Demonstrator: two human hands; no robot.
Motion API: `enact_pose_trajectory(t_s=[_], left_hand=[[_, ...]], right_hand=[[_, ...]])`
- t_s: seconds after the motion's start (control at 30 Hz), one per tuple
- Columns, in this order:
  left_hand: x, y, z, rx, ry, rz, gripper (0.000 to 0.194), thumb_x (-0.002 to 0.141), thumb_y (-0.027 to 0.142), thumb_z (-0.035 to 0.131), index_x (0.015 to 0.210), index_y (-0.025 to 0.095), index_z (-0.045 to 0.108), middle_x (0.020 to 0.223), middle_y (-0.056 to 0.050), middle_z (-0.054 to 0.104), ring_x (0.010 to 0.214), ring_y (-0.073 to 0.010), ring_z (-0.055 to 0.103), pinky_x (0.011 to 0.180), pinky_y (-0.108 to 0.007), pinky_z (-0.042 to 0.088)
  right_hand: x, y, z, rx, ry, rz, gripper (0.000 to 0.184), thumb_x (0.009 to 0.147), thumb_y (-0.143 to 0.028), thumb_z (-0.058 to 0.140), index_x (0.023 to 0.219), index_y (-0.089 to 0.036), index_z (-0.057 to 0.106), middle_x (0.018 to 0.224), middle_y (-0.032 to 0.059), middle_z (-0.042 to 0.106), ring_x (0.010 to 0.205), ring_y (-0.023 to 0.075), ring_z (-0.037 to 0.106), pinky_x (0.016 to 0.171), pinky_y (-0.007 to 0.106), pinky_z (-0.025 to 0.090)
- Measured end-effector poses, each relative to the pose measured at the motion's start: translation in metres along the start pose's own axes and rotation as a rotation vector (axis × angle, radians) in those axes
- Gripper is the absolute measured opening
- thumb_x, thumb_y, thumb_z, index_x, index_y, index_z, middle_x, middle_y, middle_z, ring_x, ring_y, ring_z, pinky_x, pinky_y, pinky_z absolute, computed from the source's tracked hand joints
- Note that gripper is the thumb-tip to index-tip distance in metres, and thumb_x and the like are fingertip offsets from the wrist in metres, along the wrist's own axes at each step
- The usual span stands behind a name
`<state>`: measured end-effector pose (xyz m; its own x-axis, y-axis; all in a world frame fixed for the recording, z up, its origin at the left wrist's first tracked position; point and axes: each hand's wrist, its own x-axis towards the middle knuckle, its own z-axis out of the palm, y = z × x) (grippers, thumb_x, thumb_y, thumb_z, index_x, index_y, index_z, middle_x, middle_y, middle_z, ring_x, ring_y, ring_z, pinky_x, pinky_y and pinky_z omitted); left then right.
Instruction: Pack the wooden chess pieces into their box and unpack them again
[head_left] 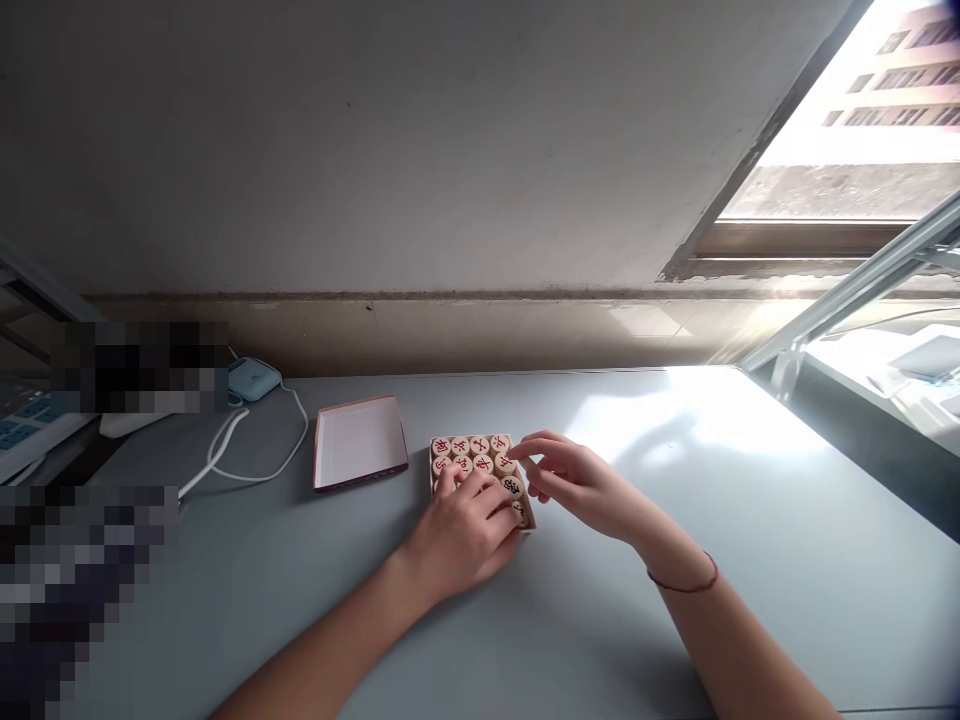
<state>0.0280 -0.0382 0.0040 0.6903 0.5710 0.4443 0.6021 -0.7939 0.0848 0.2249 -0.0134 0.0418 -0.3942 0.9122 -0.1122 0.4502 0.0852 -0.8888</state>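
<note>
In the middle of the desk sits a small open box (531,524) packed with round Chinese chess pieces (481,446), red characters in the back rows and black ones near the front right. My left hand (463,530) lies over the front part of the box, fingers apart and bent on the pieces, hiding several of them. At the box's right side is my right hand (574,485), its index fingertip at a red-marked piece (505,464) by the wall. Its other fingers are loosely bent, with nothing visible in them. Left of the box lies the shallow lid (361,442), inside up.
A white cable (259,477) loops across the desk's left side near a light blue device (253,379). Farther left is a power strip (30,425). The wall (375,150) rises behind the grey desk (637,640), and a metal frame (847,285) slants up at right.
</note>
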Motion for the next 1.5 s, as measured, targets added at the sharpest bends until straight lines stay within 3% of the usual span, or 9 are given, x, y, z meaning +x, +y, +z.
enact_pose_trajectory(t_s=[0.13,0.27,0.4,0.53,0.77,1.13,1.37,1.5], left_hand=[[-0.002,0.0,0.002,0.013,-0.033,0.001,0.015,0.091,0.026,0.049,0.084,0.02,0.062,0.094,-0.001,0.068,0.091,-0.0188,0.055,0.085,-0.04,0.033],[-0.004,-0.001,0.002,0.016,-0.069,-0.011,0.013,0.09,0.028,0.051,0.087,0.021,0.061,0.098,-0.002,0.066,0.097,-0.0204,0.054,0.088,-0.041,0.033],[-0.006,-0.006,-0.004,-0.019,-0.11,0.011,0.013,0.09,0.033,0.053,0.095,0.023,0.061,0.109,-0.002,0.063,0.102,-0.0213,0.052,0.09,-0.041,0.033],[-0.009,-0.016,-0.01,-0.061,-0.153,0.067,0.022,0.084,0.041,0.061,0.1,0.025,0.061,0.118,-0.003,0.059,0.111,-0.0241,0.048,0.093,-0.041,0.033],[-0.014,-0.029,-0.007,-0.101,-0.14,-0.015,0.019,0.081,0.037,0.065,0.093,0.024,0.06,0.118,-0.004,0.058,0.113,-0.0241,0.046,0.094,-0.041,0.035],[-0.012,-0.031,-0.006,-0.148,-0.121,-0.049,0.02,0.079,0.037,0.067,0.095,0.025,0.062,0.116,-0.004,0.06,0.111,-0.0236,0.049,0.097,-0.041,0.035],[-0.009,-0.039,-0.002,-0.116,-0.096,-0.081,0.019,0.081,0.035,0.066,0.096,0.025,0.062,0.116,-0.004,0.06,0.111,-0.0228,0.05,0.096,-0.04,0.036],[-0.006,-0.046,-0.008,-0.068,-0.026,-0.124,0.033,0.08,0.051,0.063,0.099,0.024,0.062,0.115,-0.006,0.062,0.108,-0.0247,0.052,0.09,-0.039,0.038]], right_hand=[[-0.005,-0.001,-0.004,-0.164,-0.104,-0.036,0.017,0.083,-0.027,0.051,0.096,-0.023,0.062,0.098,0.0042,0.058,0.061,0.0098,0.054,0.055,0.026,0.048],[-0.009,-0.004,-0.005,-0.258,-0.188,0.032,0.01,0.078,-0.023,0.056,0.087,-0.022,0.058,0.081,0.0011,0.06,0.059,0.0105,0.055,0.052,0.023,0.045],[-0.01,-0.005,-0.002,-0.332,-0.23,0.054,0.006,0.074,-0.019,0.057,0.08,-0.021,0.057,0.078,0.0006,0.059,0.061,0.0111,0.055,0.053,0.023,0.045],[-0.008,-0.004,0.004,-0.375,-0.223,-0.008,0.005,0.074,-0.018,0.058,0.077,-0.021,0.056,0.079,0.0003,0.057,0.06,0.0096,0.051,0.053,0.023,0.043],[-0.008,-0.005,0.008,-0.417,-0.22,-0.055,0.008,0.076,-0.023,0.064,0.076,-0.021,0.056,0.081,-0.0003,0.056,0.062,0.01,0.051,0.056,0.023,0.043],[-0.004,0.002,0.007,-0.436,-0.167,-0.084,0.014,0.077,-0.03,0.07,0.079,-0.021,0.06,0.083,0.0002,0.056,0.062,0.0109,0.051,0.057,0.025,0.043],[-0.003,0.004,0.009,-0.411,-0.144,-0.119,0.012,0.082,-0.024,0.062,0.094,-0.025,0.064,0.093,0.0021,0.058,0.07,0.0124,0.059,0.067,0.028,0.049],[-0.002,0.007,0.01,-0.426,-0.072,-0.159,0.011,0.085,-0.025,0.057,0.093,-0.025,0.064,0.096,0.0031,0.059,0.069,0.0125,0.059,0.067,0.03,0.051]])
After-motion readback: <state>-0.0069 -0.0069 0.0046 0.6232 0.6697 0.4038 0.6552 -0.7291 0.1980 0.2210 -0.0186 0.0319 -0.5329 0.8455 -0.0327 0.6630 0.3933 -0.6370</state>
